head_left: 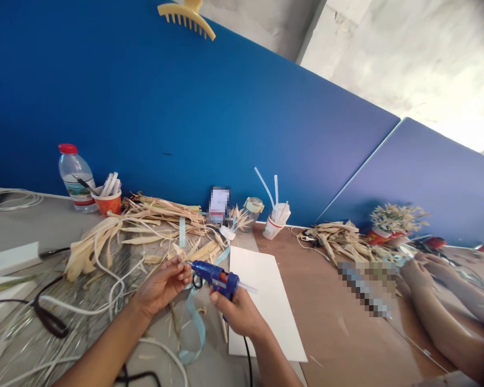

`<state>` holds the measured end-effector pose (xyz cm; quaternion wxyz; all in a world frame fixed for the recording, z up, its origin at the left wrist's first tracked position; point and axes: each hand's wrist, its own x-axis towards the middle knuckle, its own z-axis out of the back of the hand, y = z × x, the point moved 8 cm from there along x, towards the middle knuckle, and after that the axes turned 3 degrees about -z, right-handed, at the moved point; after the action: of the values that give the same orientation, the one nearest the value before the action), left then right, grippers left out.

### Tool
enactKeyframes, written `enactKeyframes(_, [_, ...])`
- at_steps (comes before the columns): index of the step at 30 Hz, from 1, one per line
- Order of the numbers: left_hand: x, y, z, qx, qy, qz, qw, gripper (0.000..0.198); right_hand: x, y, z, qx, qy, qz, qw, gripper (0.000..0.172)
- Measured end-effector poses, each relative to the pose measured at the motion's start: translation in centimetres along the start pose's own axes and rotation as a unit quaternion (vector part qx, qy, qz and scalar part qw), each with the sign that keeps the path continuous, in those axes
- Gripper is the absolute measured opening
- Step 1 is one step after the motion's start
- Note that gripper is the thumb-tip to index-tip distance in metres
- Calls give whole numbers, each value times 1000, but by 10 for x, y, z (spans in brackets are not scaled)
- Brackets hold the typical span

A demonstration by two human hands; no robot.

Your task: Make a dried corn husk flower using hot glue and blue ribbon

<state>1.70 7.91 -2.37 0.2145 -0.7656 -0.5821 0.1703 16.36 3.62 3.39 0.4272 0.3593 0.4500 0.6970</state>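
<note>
My right hand [239, 312] is wrapped round the handle of a blue hot glue gun [214, 277], and a clear glue stick [248, 287] pokes out of its back end. The nozzle points left, close to the fingertips of my left hand [170, 282]. Those fingers are pinched together on a small pale piece of dried husk [179, 251], partly hidden by the fingers. A light blue ribbon [196, 328] curls on the table below the gun. Just beyond my hands lie loose strips of dried corn husk [207, 251].
White paper [262, 312] lies right of my hands. Husks [161, 209], a phone [219, 204], a jar [252, 210] and cups [273, 224] line the blue partition [185, 118]. White cables [116, 285] and clear strands [80, 306] cover the left. Another person's hands [419, 277] work at right.
</note>
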Motion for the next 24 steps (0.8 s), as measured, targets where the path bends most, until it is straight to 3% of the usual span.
enactKeyframes(13, [0,0,2,-6,-8,1,1000,10,0,4,-1,14,3,-10,1000,18])
enactKeyframes(24, [-2,-2,-9,9,28,4,1000,8,-2,-10,4,63,9,-33,997,32])
